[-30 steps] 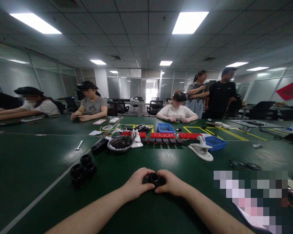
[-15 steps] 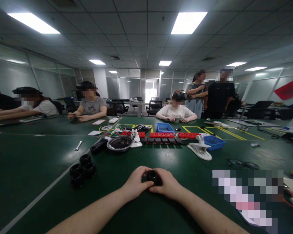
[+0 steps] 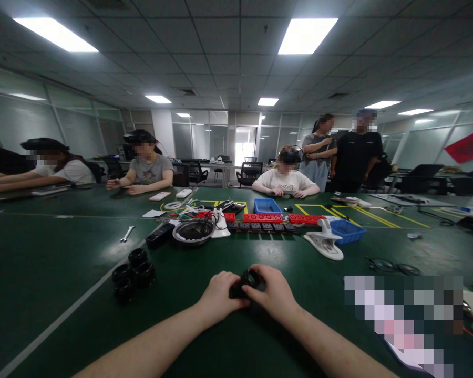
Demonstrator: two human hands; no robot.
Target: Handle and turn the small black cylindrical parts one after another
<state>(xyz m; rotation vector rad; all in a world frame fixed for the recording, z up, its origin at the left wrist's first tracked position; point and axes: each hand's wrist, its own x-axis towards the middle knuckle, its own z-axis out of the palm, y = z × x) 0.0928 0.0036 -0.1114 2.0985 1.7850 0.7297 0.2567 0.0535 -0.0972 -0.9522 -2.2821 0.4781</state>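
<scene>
four black rings [image 3: 145,273] stand in a cluster on the green table [image 3: 63,257], off to my left. a further black part [image 3: 249,277] is straight in front of me. my left hand [image 3: 220,294] grips its left side; my right hand [image 3: 275,291] grips it from the right, thumb across the near face. fingers cover much of it, so i cannot tell whether it is a single piece or whether it touches the table.

beyond the rings lies a wrench [image 3: 127,234]. further ahead i record a dish [image 3: 194,232] with a cable in it, a row of red strips [image 3: 262,218], and a white clip [image 3: 323,241] just beside a blue bin [image 3: 347,231]. glasses [image 3: 394,266] lie to my right. a person in white [image 3: 286,182] sits opposite.
</scene>
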